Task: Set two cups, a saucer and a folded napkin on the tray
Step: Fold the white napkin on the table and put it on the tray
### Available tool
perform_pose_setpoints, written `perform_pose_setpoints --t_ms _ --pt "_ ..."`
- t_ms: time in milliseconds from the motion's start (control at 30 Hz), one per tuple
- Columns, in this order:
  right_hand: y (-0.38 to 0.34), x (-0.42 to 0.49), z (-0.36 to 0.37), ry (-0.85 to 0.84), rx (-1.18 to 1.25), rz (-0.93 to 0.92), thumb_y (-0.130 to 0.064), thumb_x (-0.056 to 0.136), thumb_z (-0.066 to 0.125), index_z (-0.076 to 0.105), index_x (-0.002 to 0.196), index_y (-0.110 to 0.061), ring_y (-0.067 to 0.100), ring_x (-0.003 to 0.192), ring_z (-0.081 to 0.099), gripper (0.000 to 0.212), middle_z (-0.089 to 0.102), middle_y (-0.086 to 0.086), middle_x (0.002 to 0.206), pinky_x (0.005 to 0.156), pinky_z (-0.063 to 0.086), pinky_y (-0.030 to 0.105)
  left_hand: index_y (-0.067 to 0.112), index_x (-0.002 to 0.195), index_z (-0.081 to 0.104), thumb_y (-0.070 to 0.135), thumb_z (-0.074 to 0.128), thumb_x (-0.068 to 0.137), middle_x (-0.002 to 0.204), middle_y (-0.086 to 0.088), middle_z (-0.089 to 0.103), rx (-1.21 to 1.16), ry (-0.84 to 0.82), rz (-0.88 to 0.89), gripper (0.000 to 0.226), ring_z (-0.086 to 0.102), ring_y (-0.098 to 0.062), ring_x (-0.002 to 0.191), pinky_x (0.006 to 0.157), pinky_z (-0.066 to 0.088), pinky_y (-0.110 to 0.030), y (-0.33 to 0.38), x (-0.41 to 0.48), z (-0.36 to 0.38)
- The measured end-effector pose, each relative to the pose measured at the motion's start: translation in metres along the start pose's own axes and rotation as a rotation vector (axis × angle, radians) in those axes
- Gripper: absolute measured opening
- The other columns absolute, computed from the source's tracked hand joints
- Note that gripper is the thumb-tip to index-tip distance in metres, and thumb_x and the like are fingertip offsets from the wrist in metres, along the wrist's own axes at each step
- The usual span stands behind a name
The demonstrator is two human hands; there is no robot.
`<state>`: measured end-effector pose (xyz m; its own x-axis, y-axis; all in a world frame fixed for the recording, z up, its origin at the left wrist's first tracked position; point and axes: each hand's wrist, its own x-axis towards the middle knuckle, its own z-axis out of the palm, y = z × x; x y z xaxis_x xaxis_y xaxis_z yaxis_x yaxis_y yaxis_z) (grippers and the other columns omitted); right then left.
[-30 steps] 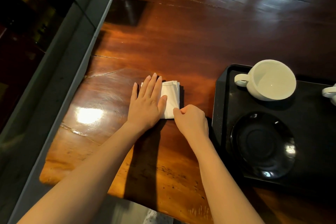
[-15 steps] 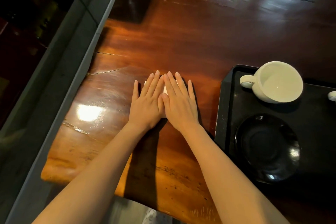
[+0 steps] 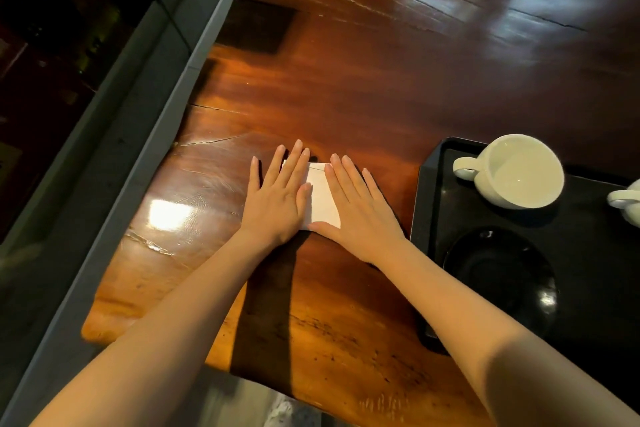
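Note:
A white folded napkin (image 3: 321, 198) lies flat on the wooden table. My left hand (image 3: 277, 199) rests palm down on its left side, fingers spread. My right hand (image 3: 360, 212) presses flat on its right side, so only a middle strip shows. To the right sits a black tray (image 3: 424, 191). On it stand a white cup (image 3: 517, 172) at the back, a second white cup (image 3: 628, 203) cut off by the right edge, and a black saucer (image 3: 502, 281) in front.
The wooden table (image 3: 363, 80) stretches far back and is glossy. A grey ledge (image 3: 114, 149) with a glass pane runs along the table's left edge. The table's near edge lies just under my forearms.
My right hand went from a loose fist at the napkin's corner to lying flat over it, then slid to the right, uncovering a middle strip of napkin. The left hand stayed put.

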<state>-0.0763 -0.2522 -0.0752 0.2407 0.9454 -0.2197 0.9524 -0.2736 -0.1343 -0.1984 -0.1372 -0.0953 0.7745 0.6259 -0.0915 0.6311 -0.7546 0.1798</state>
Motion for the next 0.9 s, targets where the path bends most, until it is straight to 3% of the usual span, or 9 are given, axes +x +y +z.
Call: perform_pose_setpoints --t_ms 233,367,433,533,600,700,800,867,900 --pt "0.015 -0.006 -0.005 -0.053 0.052 -0.116 -0.072 0.082 0.032 -0.010 0.148 -0.016 0.019 0.145 -0.016 0.097 -0.015 0.003 0.159 0.118 -0.008 0.039 0.021 0.144 -0.006 0.060 -0.010 0.088 0.160 -0.001 0.002 0.027 -0.039 0.108 0.068 0.002 -0.022 0.148 0.117 -0.003 -0.052 -0.008 0.005 -0.007" --pt "0.017 -0.006 -0.007 -0.090 0.056 -0.147 -0.070 0.082 0.037 -0.007 0.148 -0.011 0.022 0.146 -0.016 0.099 -0.015 0.007 0.158 0.118 -0.006 0.040 0.010 0.149 0.012 0.058 0.020 0.093 0.158 -0.009 0.013 0.146 -0.014 0.417 0.074 0.010 -0.024 0.146 0.120 0.003 -0.045 -0.014 -0.015 -0.021" --pt "0.018 -0.004 -0.010 -0.110 0.060 -0.158 -0.070 0.081 0.041 -0.008 0.148 -0.011 0.023 0.146 -0.016 0.102 -0.016 0.007 0.158 0.118 -0.006 0.041 0.009 0.147 0.026 0.053 0.029 0.092 0.154 -0.011 0.027 0.227 -0.073 0.528 0.071 0.022 -0.024 0.143 0.121 0.010 -0.039 -0.019 -0.023 -0.027" --pt "0.021 -0.003 -0.014 -0.134 0.070 -0.179 -0.067 0.081 0.045 -0.009 0.148 -0.012 0.023 0.146 -0.016 0.103 -0.016 0.007 0.158 0.116 -0.008 0.039 0.005 0.139 0.042 0.036 0.044 0.091 0.143 -0.015 0.047 0.283 -0.096 0.535 0.056 0.043 -0.030 0.133 0.107 0.024 -0.046 -0.018 -0.022 -0.029" --pt "0.024 -0.005 -0.018 -0.149 0.087 -0.193 -0.064 0.082 0.049 -0.008 0.149 -0.011 0.022 0.146 -0.015 0.102 -0.015 0.007 0.158 0.116 -0.006 0.038 0.000 0.137 0.042 0.018 0.063 0.086 0.140 -0.024 0.047 0.277 -0.117 0.554 0.058 0.045 -0.039 0.130 0.105 0.028 -0.050 -0.011 -0.021 -0.029" --pt "0.025 -0.005 -0.024 -0.155 0.094 -0.206 -0.057 0.083 0.053 -0.004 0.149 -0.010 0.022 0.146 -0.013 0.099 -0.012 0.007 0.159 0.119 0.000 0.039 -0.006 0.135 0.042 0.012 0.072 0.079 0.137 -0.033 0.045 0.346 -0.192 0.502 0.067 0.043 -0.049 0.128 0.101 0.036 -0.056 0.005 -0.023 -0.035" --pt "0.024 -0.006 -0.029 -0.155 0.080 -0.197 -0.051 0.083 0.057 0.001 0.149 -0.008 0.024 0.147 -0.009 0.097 -0.008 0.010 0.159 0.121 0.006 0.040 -0.004 0.143 0.027 0.013 0.055 0.092 0.149 -0.029 0.030 0.356 -0.226 0.454 0.060 0.029 -0.041 0.140 0.113 0.028 -0.046 0.022 -0.018 -0.049" --pt "0.023 -0.007 -0.033 -0.166 0.068 -0.195 -0.048 0.083 0.059 0.004 0.149 -0.008 0.025 0.147 -0.006 0.095 -0.005 0.010 0.159 0.121 0.007 0.040 0.005 0.148 0.016 0.014 0.036 0.100 0.157 -0.018 0.017 0.340 -0.370 0.400 0.052 0.017 -0.028 0.146 0.118 0.019 -0.037 0.026 -0.009 -0.063" --pt "0.022 -0.008 -0.037 -0.156 0.080 -0.185 -0.044 0.084 0.059 0.008 0.149 -0.008 0.024 0.147 -0.003 0.090 -0.002 0.010 0.160 0.120 0.009 0.040 0.008 0.147 0.020 0.013 0.034 0.100 0.157 -0.015 0.019 0.298 -0.429 0.379 0.049 0.021 -0.025 0.145 0.117 0.022 -0.036 0.026 -0.004 -0.070"
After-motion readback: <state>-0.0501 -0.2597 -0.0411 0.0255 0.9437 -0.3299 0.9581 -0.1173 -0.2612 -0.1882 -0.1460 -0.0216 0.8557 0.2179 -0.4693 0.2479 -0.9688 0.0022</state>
